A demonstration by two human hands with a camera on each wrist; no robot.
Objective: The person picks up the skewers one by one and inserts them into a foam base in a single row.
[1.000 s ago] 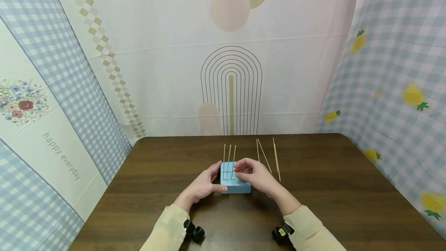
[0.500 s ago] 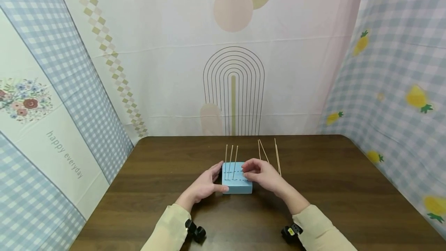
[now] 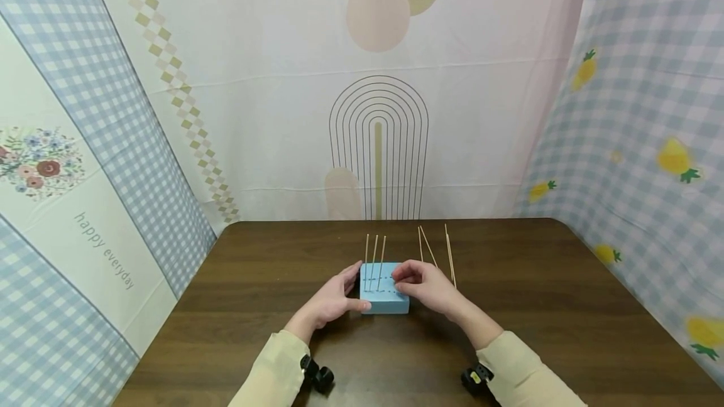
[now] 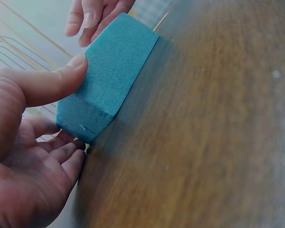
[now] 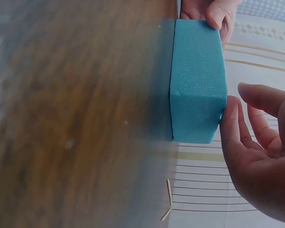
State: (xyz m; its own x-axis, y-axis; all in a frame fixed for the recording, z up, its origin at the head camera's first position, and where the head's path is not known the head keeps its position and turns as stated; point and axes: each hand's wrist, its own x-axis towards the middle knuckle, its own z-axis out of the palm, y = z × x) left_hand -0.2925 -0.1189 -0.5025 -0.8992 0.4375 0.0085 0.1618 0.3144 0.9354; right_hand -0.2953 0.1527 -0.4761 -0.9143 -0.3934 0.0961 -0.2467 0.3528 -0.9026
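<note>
A light-blue foam block [image 3: 384,306] lies on the table, with rows of small dark marks across its top. Three thin wooden sticks [image 3: 376,262] stand upright in its left part. My left hand [image 3: 330,302] grips the block's left end, thumb at the front edge and fingers round the far side; the left wrist view shows the thumb [image 4: 69,78] on the upper edge. Over the block's right part is my right hand [image 3: 427,284], fingers loosely bent. In the right wrist view, fingertips [image 5: 232,107] touch the block's top edge, the thumb stands apart, and no stick shows between them.
Several loose wooden sticks [image 3: 449,253] lie on the brown wooden table [image 3: 509,306] behind and right of the right hand, which partly covers them. Patterned cloths hang behind the table [image 3: 271,143] and along both sides. Each sleeve carries a small black camera [image 3: 317,374].
My right hand has shifted a little to the right along the block, away from the rightmost upright stick. The left hand keeps its hold, and the block and upright sticks stay in place.
</note>
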